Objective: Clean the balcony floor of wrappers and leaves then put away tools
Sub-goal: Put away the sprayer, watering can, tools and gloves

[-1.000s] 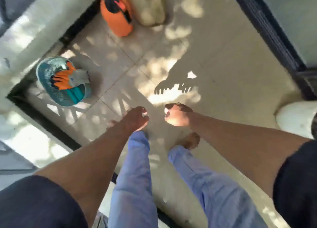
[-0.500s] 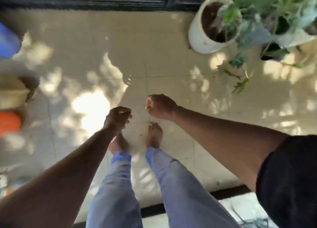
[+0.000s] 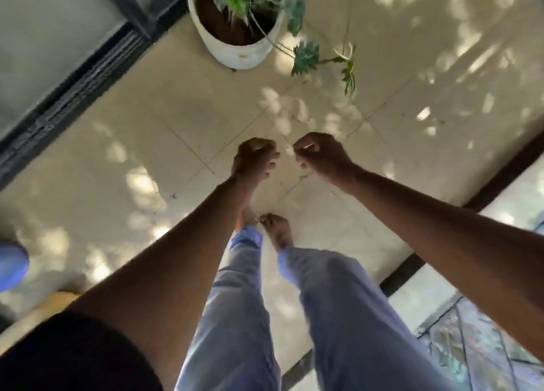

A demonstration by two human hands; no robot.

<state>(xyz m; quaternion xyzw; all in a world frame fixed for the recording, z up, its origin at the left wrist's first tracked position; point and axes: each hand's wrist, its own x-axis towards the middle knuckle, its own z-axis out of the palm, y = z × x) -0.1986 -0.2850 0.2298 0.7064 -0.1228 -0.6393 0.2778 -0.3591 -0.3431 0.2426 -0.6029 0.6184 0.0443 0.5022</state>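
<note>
Dark short sleeve point(image 3: 73, 349) on the left arm, loose light-blue trousers point(image 3: 235, 317) — bare forearms, bare feet point(image 3: 278, 228)

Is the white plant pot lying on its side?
No, the white plant pot stands upright on the tiled floor, soil showing at its top.

Bare floor point(image 3: 182, 119) before white pot point(image 3: 238, 52)

Pale floor tiles point(image 3: 206, 102) lie dappled with sunlight and leaf shadow. A white pot point(image 3: 235, 47) of soil and green leaves stands far, right of a dark door track point(image 3: 73, 96).
</note>
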